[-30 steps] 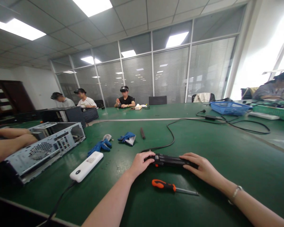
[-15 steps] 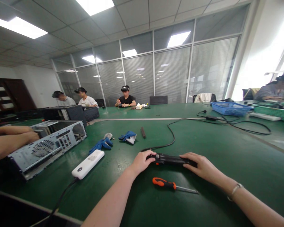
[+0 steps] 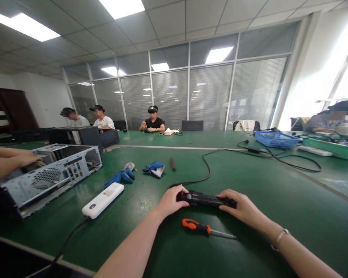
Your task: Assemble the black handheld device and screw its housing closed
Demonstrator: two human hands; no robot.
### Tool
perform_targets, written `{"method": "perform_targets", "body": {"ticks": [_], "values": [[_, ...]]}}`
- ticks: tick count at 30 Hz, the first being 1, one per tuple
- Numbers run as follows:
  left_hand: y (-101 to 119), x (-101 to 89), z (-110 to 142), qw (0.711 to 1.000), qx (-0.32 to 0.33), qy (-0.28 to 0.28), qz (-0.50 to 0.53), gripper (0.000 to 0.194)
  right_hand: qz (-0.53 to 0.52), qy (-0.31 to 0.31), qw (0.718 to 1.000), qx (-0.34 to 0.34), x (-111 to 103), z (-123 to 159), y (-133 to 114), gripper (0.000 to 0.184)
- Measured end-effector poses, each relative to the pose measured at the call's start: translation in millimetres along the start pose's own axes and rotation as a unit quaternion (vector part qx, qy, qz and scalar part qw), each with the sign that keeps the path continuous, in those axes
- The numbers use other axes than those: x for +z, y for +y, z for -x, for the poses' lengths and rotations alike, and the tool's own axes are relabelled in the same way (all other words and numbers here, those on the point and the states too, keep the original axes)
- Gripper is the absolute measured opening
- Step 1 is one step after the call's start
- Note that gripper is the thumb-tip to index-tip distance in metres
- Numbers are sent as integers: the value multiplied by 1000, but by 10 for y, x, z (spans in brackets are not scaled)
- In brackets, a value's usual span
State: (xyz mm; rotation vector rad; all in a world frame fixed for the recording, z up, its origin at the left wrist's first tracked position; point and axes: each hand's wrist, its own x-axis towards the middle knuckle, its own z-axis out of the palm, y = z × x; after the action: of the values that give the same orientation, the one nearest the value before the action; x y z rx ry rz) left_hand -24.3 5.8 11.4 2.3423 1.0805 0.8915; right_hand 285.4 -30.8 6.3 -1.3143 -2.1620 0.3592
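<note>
My left hand grips the corded left end of a long black tool, shaped like an electric screwdriver. Around its other end the fingers of my right hand are closed. The tool lies level, at or just above the green table; its outer ends are partly hidden by my fingers. Just in front of it rests a screwdriver with an orange and black handle, its shaft pointing right. A black cable leads away from the tool's left end across the table.
Left stand an open computer case with another person's arms at it, and a white power bank. Blue gloves and a brown bar lie beyond my hands. Blue and green baskets sit far right.
The black tool has turned a little in my hands, so its orange spot no longer shows. Both hands keep their hold. The whole view has shifted slightly.
</note>
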Motion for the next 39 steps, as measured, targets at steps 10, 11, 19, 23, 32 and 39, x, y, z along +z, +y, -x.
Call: {"method": "perform_targets", "body": {"ticks": [10, 11, 19, 23, 32, 39], "values": [[-3, 43, -52, 998, -14, -46, 45, 45, -43, -45, 998, 19, -140, 11, 18, 35], [8, 49, -63, 997, -23, -48, 52, 44, -41, -39, 998, 19, -138, 11, 21, 34], [21, 80, -55, 996, -23, -44, 71, 46, -21, -38, 999, 29, -94, 26, 28, 37], [22, 70, -21, 997, -11, -38, 61, 46, 2, -36, 999, 36, -124, 32, -21, 42], [-9, 56, -32, 997, 10, -33, 69, 44, 19, -109, 992, -56, 81, -27, -1097, 43], [-24, 66, -42, 997, 32, -29, 65, 37, 94, -79, 983, -134, 208, -153, -1437, 31]]}}
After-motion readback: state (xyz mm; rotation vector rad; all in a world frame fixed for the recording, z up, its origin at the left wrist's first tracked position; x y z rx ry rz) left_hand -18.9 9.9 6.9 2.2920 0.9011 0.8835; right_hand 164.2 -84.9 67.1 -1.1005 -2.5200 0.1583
